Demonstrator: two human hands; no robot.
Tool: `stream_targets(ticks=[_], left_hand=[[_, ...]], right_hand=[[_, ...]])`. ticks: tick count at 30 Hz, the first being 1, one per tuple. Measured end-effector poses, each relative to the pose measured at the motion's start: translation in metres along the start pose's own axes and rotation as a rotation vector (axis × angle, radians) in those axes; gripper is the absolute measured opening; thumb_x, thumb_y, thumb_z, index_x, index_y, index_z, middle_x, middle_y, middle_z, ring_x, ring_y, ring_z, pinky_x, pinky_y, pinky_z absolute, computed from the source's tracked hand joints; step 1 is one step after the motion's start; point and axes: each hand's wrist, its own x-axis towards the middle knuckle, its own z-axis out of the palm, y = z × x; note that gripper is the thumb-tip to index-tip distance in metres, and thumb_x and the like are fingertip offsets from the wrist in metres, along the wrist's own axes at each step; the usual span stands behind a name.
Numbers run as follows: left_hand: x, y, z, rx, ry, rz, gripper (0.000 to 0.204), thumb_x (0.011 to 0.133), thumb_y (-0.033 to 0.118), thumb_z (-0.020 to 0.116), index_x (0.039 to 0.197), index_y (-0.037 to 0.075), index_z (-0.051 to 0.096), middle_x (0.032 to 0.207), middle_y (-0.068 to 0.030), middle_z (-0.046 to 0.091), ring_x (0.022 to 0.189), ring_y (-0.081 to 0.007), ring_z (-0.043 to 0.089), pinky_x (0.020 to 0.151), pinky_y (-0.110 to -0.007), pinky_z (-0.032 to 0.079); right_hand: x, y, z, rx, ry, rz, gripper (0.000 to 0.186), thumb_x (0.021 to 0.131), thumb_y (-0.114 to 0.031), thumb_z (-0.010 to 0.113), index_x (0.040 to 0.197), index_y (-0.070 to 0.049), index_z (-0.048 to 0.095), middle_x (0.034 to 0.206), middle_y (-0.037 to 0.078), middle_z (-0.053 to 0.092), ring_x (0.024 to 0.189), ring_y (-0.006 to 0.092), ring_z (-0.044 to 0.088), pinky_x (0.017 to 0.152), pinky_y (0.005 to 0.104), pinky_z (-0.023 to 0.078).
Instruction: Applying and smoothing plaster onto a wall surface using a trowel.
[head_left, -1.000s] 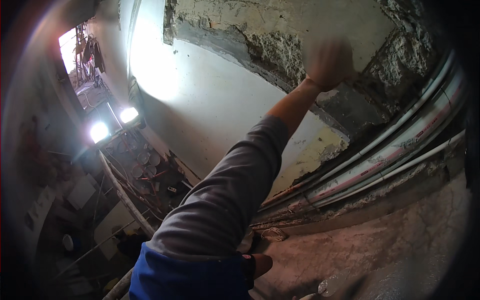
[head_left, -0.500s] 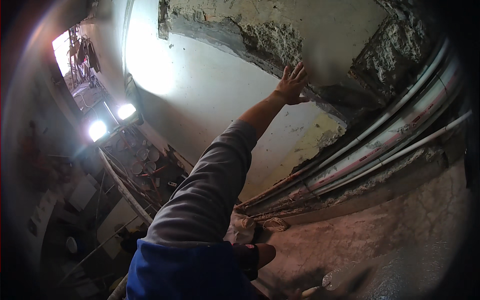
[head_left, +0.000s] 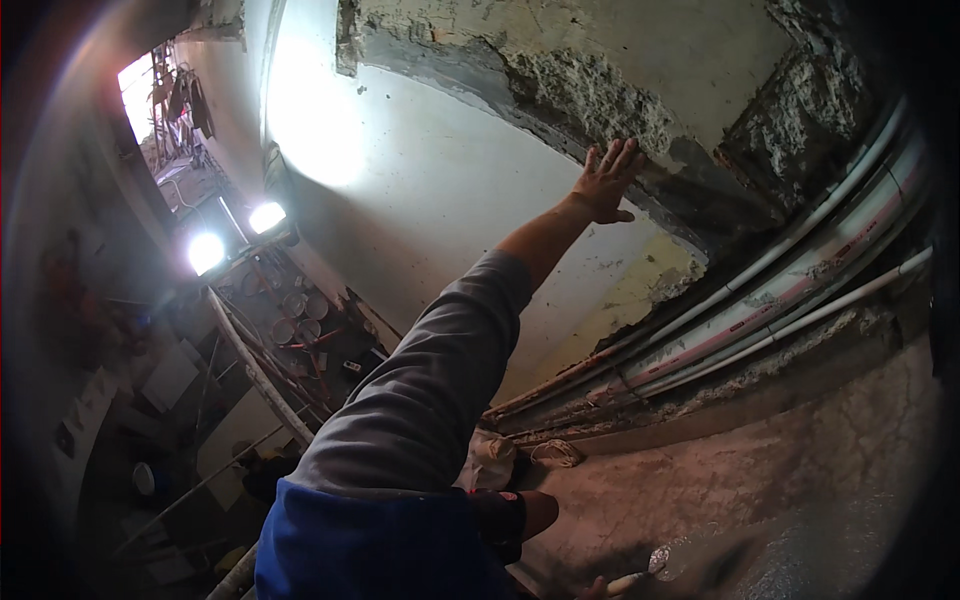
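My left arm, in a grey sleeve, stretches up and to the right. My left hand (head_left: pixel 603 187) lies with spread fingers against the lower edge of the broken plaster (head_left: pixel 590 95), where rough concrete meets the smooth white wall (head_left: pixel 450 190). At the bottom edge a small part of my right hand (head_left: pixel 597 588) shows, closed at the end of a pale wooden-handled tool (head_left: pixel 628 582). A wet, shiny grey patch sits at the handle's far end; the tool's working part is too dark and blurred to make out.
Pipes (head_left: pixel 740 330) run along the wall on the right. Two bright work lamps (head_left: pixel 206 254) glare at left, above poles (head_left: pixel 255 365) and several buckets (head_left: pixel 285 330). A pale sack (head_left: pixel 488 458) and coiled rope (head_left: pixel 557 454) lie below. Wet grey material (head_left: pixel 820 550) glistens at lower right.
The whole view has shifted slightly, so the scene sits lower and to the right. My left hand stays spread at the plaster edge. More of my right hand and the tool handle shows.
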Motion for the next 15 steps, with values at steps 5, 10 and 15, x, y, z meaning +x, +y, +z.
stream_targets(ticks=[5, 10, 15], left_hand=[[0.033, 0.044, -0.014, -0.114, -0.025, 0.091, 0.117, 0.072, 0.060, 0.072, 0.153, 0.011, 0.003, 0.158, -0.0185, -0.005, 0.146, -0.0367, -0.001, 0.114, -0.059, 0.016], [0.027, 0.030, -0.018, -0.113, -0.098, 0.092, 0.118, 0.071, 0.060, 0.073, 0.153, 0.011, 0.005, 0.158, -0.0188, -0.006, 0.146, -0.0370, -0.001, 0.113, -0.059, 0.018], [0.031, 0.033, -0.012, -0.167, -0.025, 0.099, 0.120, 0.066, 0.060, 0.076, 0.153, 0.014, 0.008, 0.158, -0.0192, -0.003, 0.146, -0.0387, 0.001, 0.112, -0.060, 0.019]], right_hand=[[-0.010, -0.004, -0.038, 0.167, 0.053, 0.064, 0.088, 0.080, -0.045, 0.072, 0.139, 0.007, 0.033, 0.117, 0.026, 0.055, 0.101, 0.0358, 0.057, 0.086, 0.0526, 0.045], [-0.008, -0.017, -0.031, 0.260, -0.043, 0.119, 0.087, 0.080, -0.043, 0.072, 0.139, 0.007, 0.033, 0.116, 0.026, 0.055, 0.098, 0.0351, 0.058, 0.083, 0.0518, 0.047], [-0.017, -0.038, -0.028, 0.278, -0.153, 0.164, 0.085, 0.080, -0.042, 0.072, 0.139, 0.007, 0.033, 0.115, 0.026, 0.055, 0.096, 0.0344, 0.059, 0.081, 0.0512, 0.048]])
